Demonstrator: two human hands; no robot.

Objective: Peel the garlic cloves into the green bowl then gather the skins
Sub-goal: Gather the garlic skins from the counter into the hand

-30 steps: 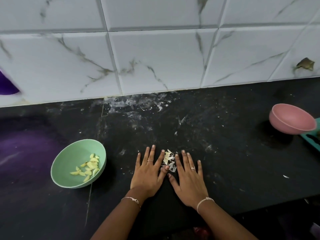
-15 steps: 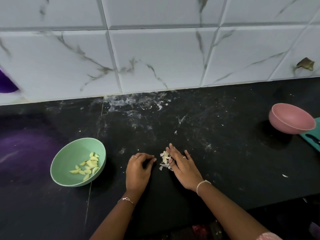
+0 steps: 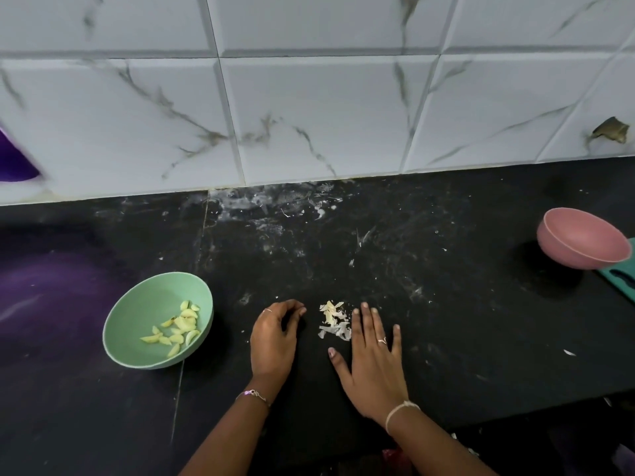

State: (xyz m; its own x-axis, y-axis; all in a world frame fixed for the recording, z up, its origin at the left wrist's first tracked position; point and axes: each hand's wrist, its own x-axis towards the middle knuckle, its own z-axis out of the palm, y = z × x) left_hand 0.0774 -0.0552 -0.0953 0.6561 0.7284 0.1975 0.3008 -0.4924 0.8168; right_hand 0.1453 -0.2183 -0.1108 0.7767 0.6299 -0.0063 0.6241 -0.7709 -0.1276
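While the right hand (image 3: 374, 365) lies palm down on the black worktop (image 3: 446, 321), its fingers are straight and held close together, the thumb spread off to the side. It is released and grips nothing. The edge of its forefinger touches the small heap of garlic skins (image 3: 333, 321), which sits on the worktop between the two hands, nearer the right one. A ring (image 3: 382, 341) shows on one finger and a pale thread band (image 3: 398, 410) circles the wrist.

The left hand (image 3: 275, 338) rests just to the left of the heap, apart from it. Its fingers are curled under with the knuckles up and the fingertips pointing toward the skins; nothing shows in its grasp. It wears a thin ring (image 3: 267, 310) and a bracelet (image 3: 252, 395) at the wrist.

The green bowl (image 3: 137, 304) stands on the worktop to the left of the left hand, near it but not touching. Peeled garlic cloves (image 3: 178, 329), pale yellow, lie in the bowl's right half.

Well off to the right, a pink bowl (image 3: 584, 238) sits tilted, its near side propped on a teal object (image 3: 622, 280) at the frame's edge. A single stray flake (image 3: 569, 352) lies on the worktop to the right of the right hand. White marbled tiles (image 3: 309, 115) back the worktop, and a purple shape (image 3: 13, 159) shows at the far left.
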